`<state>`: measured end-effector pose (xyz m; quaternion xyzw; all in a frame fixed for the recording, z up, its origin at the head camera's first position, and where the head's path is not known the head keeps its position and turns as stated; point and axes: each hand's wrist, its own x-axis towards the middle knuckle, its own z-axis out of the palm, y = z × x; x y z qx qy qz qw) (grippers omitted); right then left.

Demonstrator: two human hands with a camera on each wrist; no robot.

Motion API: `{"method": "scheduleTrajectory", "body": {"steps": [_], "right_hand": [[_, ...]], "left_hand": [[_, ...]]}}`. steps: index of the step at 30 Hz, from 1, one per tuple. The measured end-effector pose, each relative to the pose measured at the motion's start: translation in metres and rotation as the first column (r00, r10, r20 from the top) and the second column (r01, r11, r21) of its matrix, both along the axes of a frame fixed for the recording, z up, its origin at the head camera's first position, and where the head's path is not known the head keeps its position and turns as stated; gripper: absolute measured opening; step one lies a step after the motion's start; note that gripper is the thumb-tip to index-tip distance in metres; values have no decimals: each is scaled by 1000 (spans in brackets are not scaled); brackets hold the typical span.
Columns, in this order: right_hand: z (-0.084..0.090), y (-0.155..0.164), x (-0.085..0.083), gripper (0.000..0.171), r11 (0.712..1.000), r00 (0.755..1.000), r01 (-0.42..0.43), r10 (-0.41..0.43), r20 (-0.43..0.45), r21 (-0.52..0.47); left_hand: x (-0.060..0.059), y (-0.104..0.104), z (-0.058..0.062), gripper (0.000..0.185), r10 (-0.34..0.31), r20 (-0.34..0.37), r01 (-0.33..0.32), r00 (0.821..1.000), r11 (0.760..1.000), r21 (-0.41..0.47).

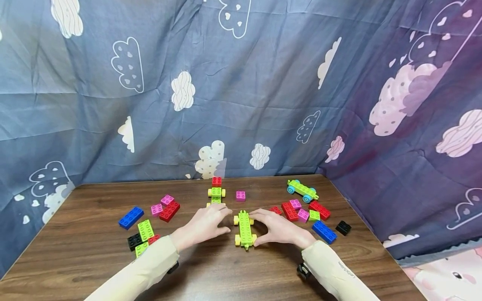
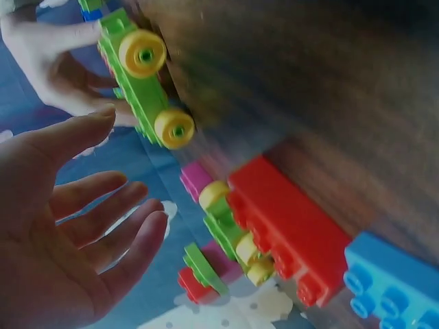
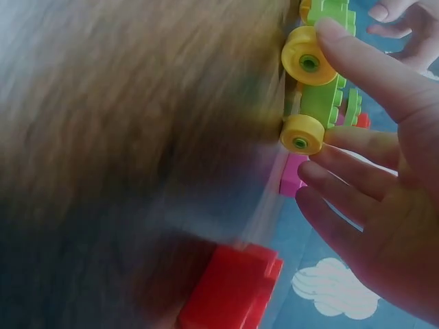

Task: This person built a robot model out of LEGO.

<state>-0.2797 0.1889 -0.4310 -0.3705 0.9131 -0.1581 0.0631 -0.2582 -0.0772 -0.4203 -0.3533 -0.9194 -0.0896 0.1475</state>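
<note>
Long lime-green plastic wheeled chassis w/ yellow wheels (image 1: 244, 229): smooth, slightly glossy. Red rectangular plastic studded brick (image 2: 288, 229): glossy, hard-looking. Dark brown wood-grain tabletop (image 1: 233, 271): smooth, low sheen. Blue-grey cloud-print cloth backdrop (image 1: 233, 104): matt, creased. Cream cloth sleeves (image 1: 143, 271): matt.

Green wheeled chassis (image 1: 245, 229): long lime-green block base, studs up, four yellow wheels, small hitch at near end. Lies flat on wooden table, lengthwise toward person, near centre of front edge. Right hand (image 1: 280, 229) touches its right side, thumb and fingers at yellow wheels. Left hand (image 1: 203, 225) just beside left side, fingers spread, not gripping.
</note>
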Motion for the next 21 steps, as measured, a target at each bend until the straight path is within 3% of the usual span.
{"method": "scheduleTrajectory", "body": {"steps": [8, 13, 21], "right_hand": [[-1, -13, 6, 77, 1000, 999, -21, 21, -45, -7], [-1, -20, 9, 77, 1000, 998, -31, 31, -48, 0], [-3, -25, 11, 76, 999, 997, -44, 44, -64, 3]], "left_hand": [[17, 4, -7, 37, -35, 63, 39, 997, 997, -63], [24, 3, -12, 25, -42, 102, 48, 994, 997, -58], [30, -1, -16, 16, -51, 96, 54, 994, 998, -29]]}}
